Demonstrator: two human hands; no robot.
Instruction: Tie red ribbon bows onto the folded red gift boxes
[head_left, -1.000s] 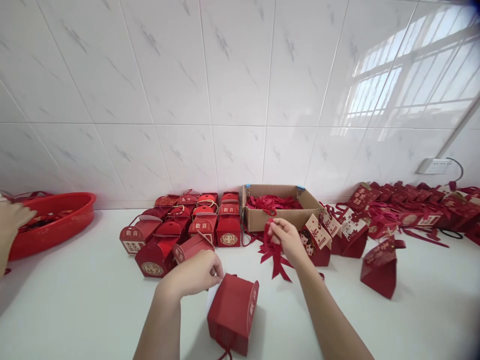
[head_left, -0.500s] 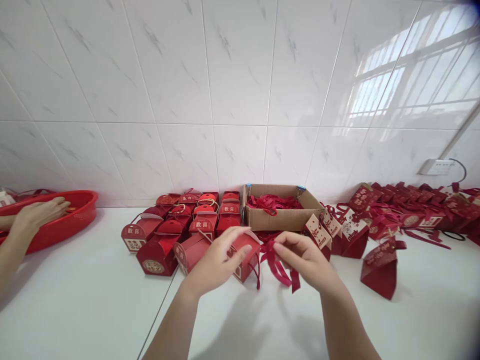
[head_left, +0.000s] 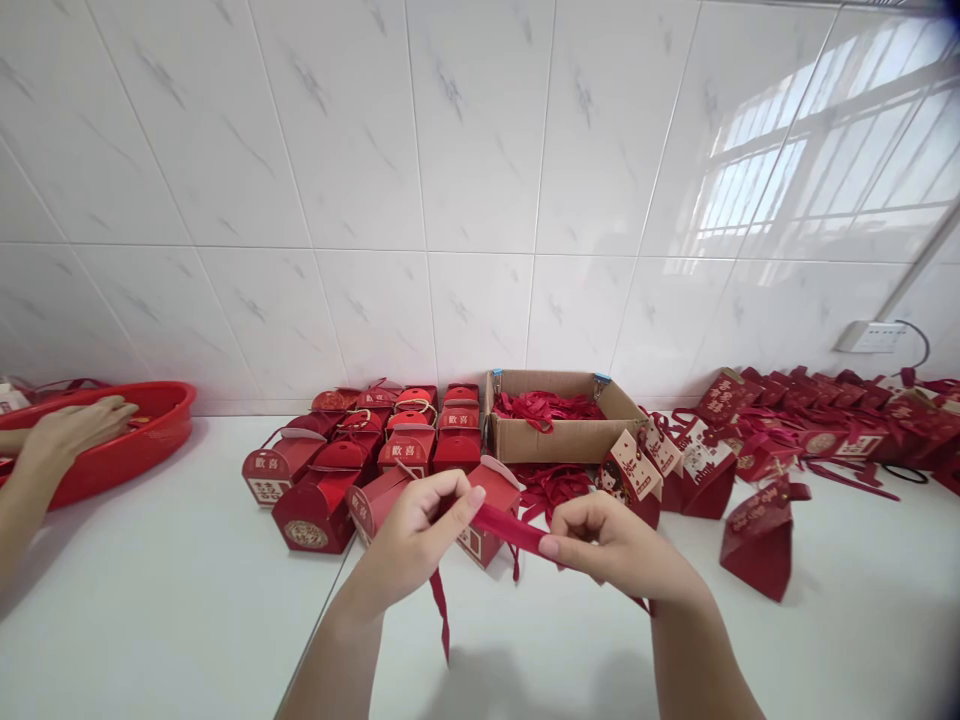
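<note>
A dark red ribbon [head_left: 511, 529] stretches between my two hands above the white table. My left hand [head_left: 420, 535] pinches it between thumb and fingers, and one loose end hangs down below that hand. My right hand [head_left: 611, 545] pinches the ribbon farther along, with its other end partly hidden behind the wrist. Just behind my hands stands a red gift box [head_left: 495, 490], partly covered by my left hand. More ribbons [head_left: 553, 482] lie in a heap between that box and the cardboard box.
An open cardboard box [head_left: 555, 440] of ribbons stands by the tiled wall. Several red gift boxes [head_left: 311, 520] are grouped left of it. To the right are wedge-shaped boxes [head_left: 761, 540] and a long row of others. At far left another person's hand reaches into a red basin [head_left: 169, 440].
My left hand has taken hold of the ribbon that only my right hand held before. The bunched ribbon is now drawn out between both hands.
</note>
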